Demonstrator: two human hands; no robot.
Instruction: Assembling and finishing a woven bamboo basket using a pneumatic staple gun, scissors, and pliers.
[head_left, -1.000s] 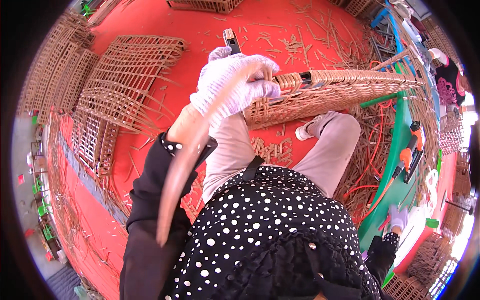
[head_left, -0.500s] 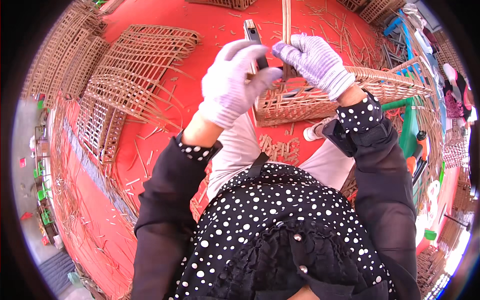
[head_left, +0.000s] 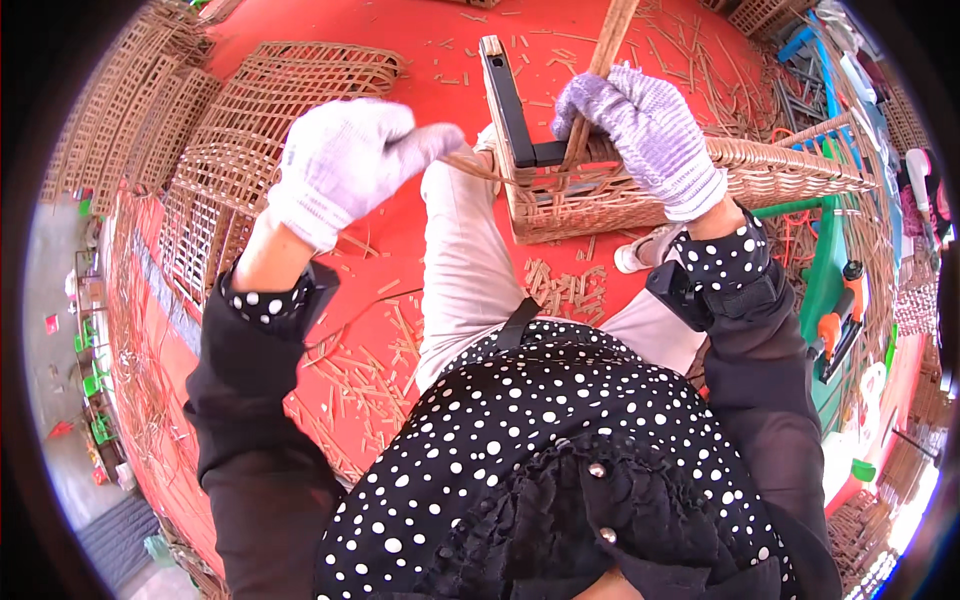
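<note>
In front of me is a woven brown basket (head_left: 590,206), with a black angled frame piece (head_left: 508,105) at its left end. My left hand (head_left: 340,165), in a white glove, is left of the basket and closed on one end of a thin brown weaving strip (head_left: 478,172). That strip runs right to the basket's rim. My right hand (head_left: 640,130), gloved in white and purple, is closed round brown upright strips (head_left: 607,45) at the rim. These strips rise past the fist and lean to the right. The fingertips of the right hand are partly hidden.
Woven panels (head_left: 270,120) lie on the red floor covering (head_left: 440,40) at left, with more stacked beyond. Cut strip pieces (head_left: 562,288) litter the floor by my feet. To the right, an orange-handled tool (head_left: 838,320) lies by a green frame (head_left: 822,255).
My left hand has moved left and slightly down, away from the basket, drawing a strip out with it. The upright strips have tilted right; my right hand has shifted slightly right and down.
</note>
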